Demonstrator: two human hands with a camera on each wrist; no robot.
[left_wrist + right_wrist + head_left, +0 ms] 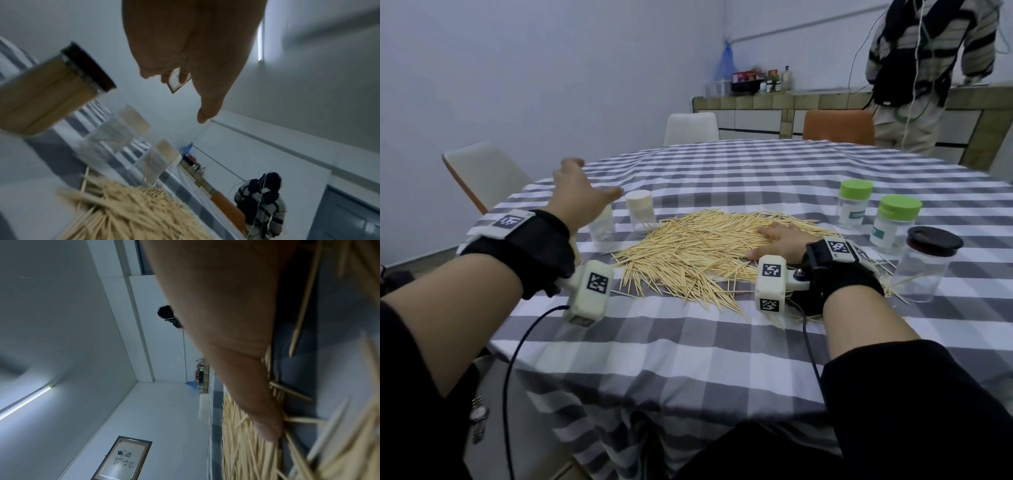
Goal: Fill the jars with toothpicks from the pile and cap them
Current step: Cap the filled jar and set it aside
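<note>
Head view, right hand (782,241) flat on toothpicks (688,250)

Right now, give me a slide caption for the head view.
Right hand flat on the toothpick pile, left hand raised open above two white-capped jars.

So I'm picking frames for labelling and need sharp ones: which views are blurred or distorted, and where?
Head view: mostly sharp, the left hand smeared, wide-angle bending at the table edge. Left wrist view: tilted, the full dark-lidded jar and toothpick pile soft. Right wrist view: rolled sideways, the right hand fills the frame, toothpicks blurred, glare from the ceiling light strip.
</note>
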